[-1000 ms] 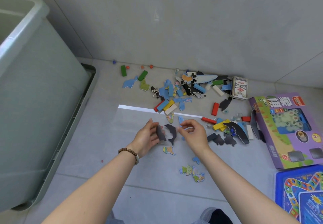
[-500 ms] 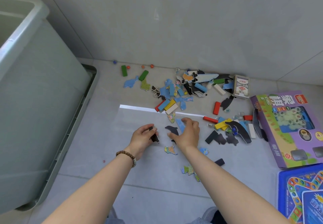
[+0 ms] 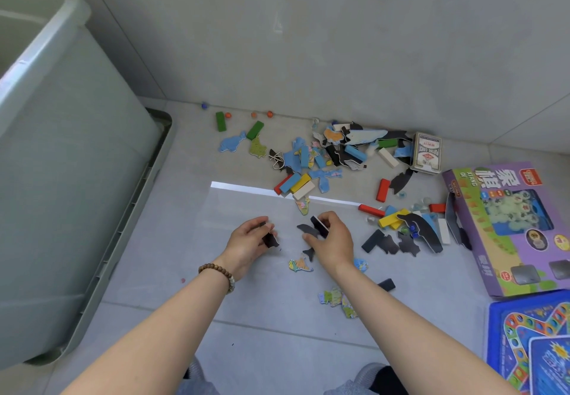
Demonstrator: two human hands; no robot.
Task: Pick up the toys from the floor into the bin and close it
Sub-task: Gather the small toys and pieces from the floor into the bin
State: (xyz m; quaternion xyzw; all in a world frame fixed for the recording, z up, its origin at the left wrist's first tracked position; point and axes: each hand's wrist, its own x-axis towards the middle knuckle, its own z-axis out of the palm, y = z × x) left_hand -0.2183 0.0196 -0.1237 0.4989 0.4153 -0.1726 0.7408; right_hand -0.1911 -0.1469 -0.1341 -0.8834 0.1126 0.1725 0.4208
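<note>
— First, the left hand (image 3: pixel 246 242)?
— Pinching a small black puzzle piece (image 3: pixel 272 240) between thumb and fingertips, just above the floor (image 3: pixel 172 271). Probably gathering several flat bits into one handful before any trip to the bin.
— And the right hand (image 3: pixel 333 240)?
— Curled round another black piece (image 3: pixel 317 224), tipped up on edge, with a third dark shape (image 3: pixel 305 229) lying flat just beneath. Sensible for thin card: hard to scoop, easier to nip by an edge.
— Farther out?
— Scattered toys (image 3: pixel 324 160) along the wall: map-printed cutouts, coloured blocks, marbles, a card pack (image 3: pixel 427 154). At the right, a purple game box (image 3: pixel 509 228).
— The bin (image 3: pixel 71 163)?
— At the left, tall, pale grey-green, open at the top, seemingly standing on its own lid (image 3: pixel 132 209). Inside not visible from here.
</note>
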